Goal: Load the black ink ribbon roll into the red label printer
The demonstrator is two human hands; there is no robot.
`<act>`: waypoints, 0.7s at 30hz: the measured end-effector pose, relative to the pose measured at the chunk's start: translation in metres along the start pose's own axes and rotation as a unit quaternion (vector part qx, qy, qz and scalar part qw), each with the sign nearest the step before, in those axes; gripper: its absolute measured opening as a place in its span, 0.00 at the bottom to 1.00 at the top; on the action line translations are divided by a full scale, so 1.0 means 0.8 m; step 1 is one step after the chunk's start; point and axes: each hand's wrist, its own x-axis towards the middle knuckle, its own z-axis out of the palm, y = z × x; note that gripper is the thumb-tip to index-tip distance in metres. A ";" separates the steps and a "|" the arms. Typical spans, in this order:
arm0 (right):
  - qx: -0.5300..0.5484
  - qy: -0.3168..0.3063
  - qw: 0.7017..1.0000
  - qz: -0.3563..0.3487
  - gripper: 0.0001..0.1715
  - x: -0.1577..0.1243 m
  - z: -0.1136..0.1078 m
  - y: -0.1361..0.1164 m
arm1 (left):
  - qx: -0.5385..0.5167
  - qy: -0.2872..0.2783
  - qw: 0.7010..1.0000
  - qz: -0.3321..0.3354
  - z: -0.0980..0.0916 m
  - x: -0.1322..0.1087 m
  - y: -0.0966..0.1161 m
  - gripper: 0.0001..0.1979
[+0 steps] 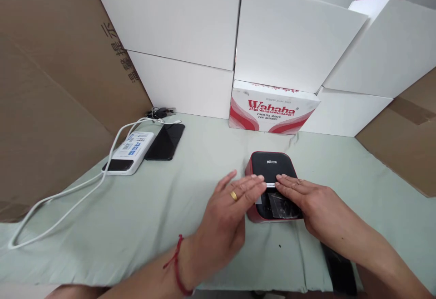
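A small red box with a black top (272, 167) sits on the table in front of me, white lettering near its far edge. Across its top runs a narrow white sticker strip (270, 185). My left hand (226, 213) has its fingers stretched out, their tips at the strip's left end. From the other side, my right hand (306, 194) lays its extended fingers on the box top near the strip's right end. Clear crinkled plastic film (283, 206) covers the box's near part, where dark contents are hard to make out. Neither hand grips anything.
A white power bank (141, 147) with a looped white cable (64, 215) lies at the left beside a black phone (165, 142). Behind the red box stands a Wahaha carton (270, 110) against white boxes (286, 40). A black object (339, 269) lies below my right forearm.
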 end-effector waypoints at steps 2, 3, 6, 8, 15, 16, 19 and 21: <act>0.002 0.020 1.000 -0.001 0.47 -0.003 0.004 0.002 | 0.016 -0.036 0.999 0.015 0.003 0.004 -0.013 0.35; 0.006 0.032 0.999 0.000 0.46 -0.004 0.006 0.004 | 0.019 -0.068 0.997 0.023 0.006 0.005 -0.018 0.35; 0.026 0.068 0.997 0.008 0.45 -0.006 0.014 0.005 | 0.004 -0.107 0.994 0.033 0.013 0.003 -0.030 0.36; 0.040 0.094 0.995 0.025 0.43 -0.009 0.019 0.003 | -0.017 -0.082 0.996 0.039 0.014 -0.001 -0.038 0.35; 0.147 0.163 0.976 0.003 0.41 -0.032 0.031 -0.014 | 0.003 -0.014 0.997 0.072 0.003 -0.016 -0.058 0.29; 0.159 0.167 0.973 -0.006 0.41 -0.036 0.033 -0.017 | 0.006 -0.020 0.997 0.074 0.002 -0.018 -0.059 0.30; 0.167 0.177 0.970 -0.018 0.39 -0.048 0.037 -0.029 | 0.025 -0.034 0.996 0.079 0.001 -0.020 -0.057 0.33; 0.168 0.177 0.970 -0.013 0.38 -0.054 0.039 -0.037 | 0.033 -0.042 0.996 0.075 0.000 -0.018 -0.052 0.35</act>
